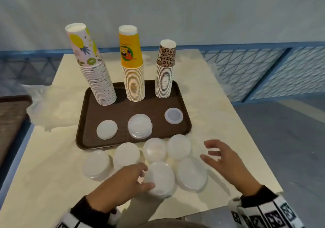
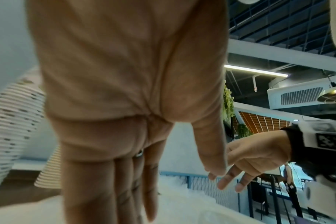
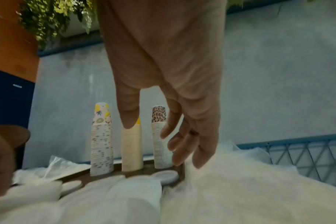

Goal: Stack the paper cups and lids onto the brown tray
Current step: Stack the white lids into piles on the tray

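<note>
On the brown tray (image 1: pixel 151 104) stand three upturned cup stacks: fruit-print (image 1: pixel 95 66), yellow (image 1: pixel 132 66) and leopard-print (image 1: pixel 165 69). Three white lid piles (image 1: pixel 139 126) lie on the tray in front of them. Several more lid stacks (image 1: pixel 126 154) sit on the table before the tray. My left hand (image 1: pixel 148 176) grips the nearest lid stack (image 1: pixel 161 178) from its left side, thumb near and fingers far. My right hand (image 1: pixel 206 150) hovers with spread fingers just right of the lids, holding nothing. In the right wrist view its fingers (image 3: pixel 182 151) hang free above the table.
Crumpled clear plastic wrap (image 1: pixel 47 108) lies left of the tray. A second brown tray (image 1: pixel 10 115) sits off the table's left edge. A blue mesh fence (image 1: pixel 263 73) runs behind and to the right. The table's near edge (image 1: pixel 211 208) is close to my wrists.
</note>
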Action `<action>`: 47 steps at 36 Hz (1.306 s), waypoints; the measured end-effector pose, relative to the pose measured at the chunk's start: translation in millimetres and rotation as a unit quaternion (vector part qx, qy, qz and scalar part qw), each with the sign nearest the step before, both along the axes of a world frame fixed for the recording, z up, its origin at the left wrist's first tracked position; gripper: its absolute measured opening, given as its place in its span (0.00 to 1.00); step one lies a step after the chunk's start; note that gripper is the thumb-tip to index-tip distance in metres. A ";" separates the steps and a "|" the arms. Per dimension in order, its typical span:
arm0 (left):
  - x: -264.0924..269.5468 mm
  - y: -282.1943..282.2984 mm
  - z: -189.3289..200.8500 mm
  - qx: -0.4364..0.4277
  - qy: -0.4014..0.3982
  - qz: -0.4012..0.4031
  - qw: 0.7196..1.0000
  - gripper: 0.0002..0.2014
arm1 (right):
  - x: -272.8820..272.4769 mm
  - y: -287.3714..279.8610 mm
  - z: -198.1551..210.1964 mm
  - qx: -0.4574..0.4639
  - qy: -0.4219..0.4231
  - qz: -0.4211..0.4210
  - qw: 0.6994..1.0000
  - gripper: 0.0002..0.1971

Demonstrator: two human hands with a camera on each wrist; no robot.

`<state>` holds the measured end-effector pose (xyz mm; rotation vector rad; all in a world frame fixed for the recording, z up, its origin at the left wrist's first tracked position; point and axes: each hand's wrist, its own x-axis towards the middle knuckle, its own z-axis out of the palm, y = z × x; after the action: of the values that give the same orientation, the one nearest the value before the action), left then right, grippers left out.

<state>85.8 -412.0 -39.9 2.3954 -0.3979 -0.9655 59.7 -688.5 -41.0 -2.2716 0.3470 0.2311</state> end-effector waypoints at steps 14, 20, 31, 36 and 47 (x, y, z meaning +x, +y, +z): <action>-12.5 -48.1 -47.3 0.057 0.006 0.123 0.991 0.25 | -12.0 -10.6 -63.5 -0.038 0.145 0.123 0.981 0.33; -17.0 -56.5 -52.5 0.114 0.015 0.139 0.984 0.36 | -5.4 -9.7 -71.2 -0.038 0.166 0.122 0.978 0.37; -18.1 -45.6 -53.3 0.044 0.056 0.173 0.982 0.31 | -11.3 -10.3 -69.9 0.100 0.179 0.070 0.976 0.31; -3.5 -33.1 -28.3 -0.083 0.084 0.186 0.976 0.24 | -8.8 -9.9 -47.1 0.182 0.161 0.064 0.968 0.21; 115.6 -2.3 34.6 -0.205 0.057 0.318 0.924 0.32 | -12.3 -4.3 -15.2 0.246 0.088 -0.008 0.965 0.20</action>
<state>201.4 -414.3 -5.3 1.8745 0.2073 -0.6321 47.5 -692.8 -56.2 -1.7615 0.3551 0.4600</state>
